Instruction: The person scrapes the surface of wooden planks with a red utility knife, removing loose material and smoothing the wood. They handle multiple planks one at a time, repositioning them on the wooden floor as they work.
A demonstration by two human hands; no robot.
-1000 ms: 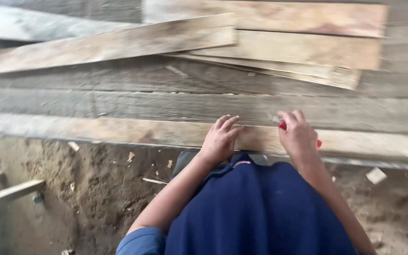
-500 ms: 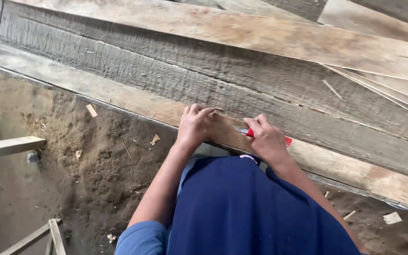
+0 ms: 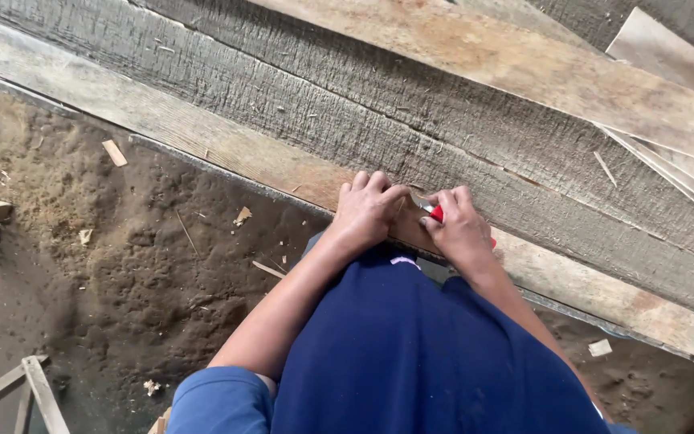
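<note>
My left hand (image 3: 369,210) rests flat on the near edge of a long pale wooden plank (image 3: 226,149), fingers bent over it. Right beside it, my right hand (image 3: 458,229) grips a small red-handled tool (image 3: 437,212) with a bit of metal showing at its tip, pressed against the same plank. The two hands almost touch. Most of the tool is hidden inside my fist. My knee in blue cloth (image 3: 411,354) sits just below both hands.
Rough grey boards (image 3: 411,104) and lighter planks (image 3: 540,72) lie stacked beyond the hands. Sawdust-covered ground (image 3: 122,241) with wood chips spreads to the left. A wooden frame piece (image 3: 34,390) stands at the bottom left.
The view has swung so the planks now run diagonally. Both hands stay on the plank's edge, and the left hand has closed in toward the right hand and the tool.
</note>
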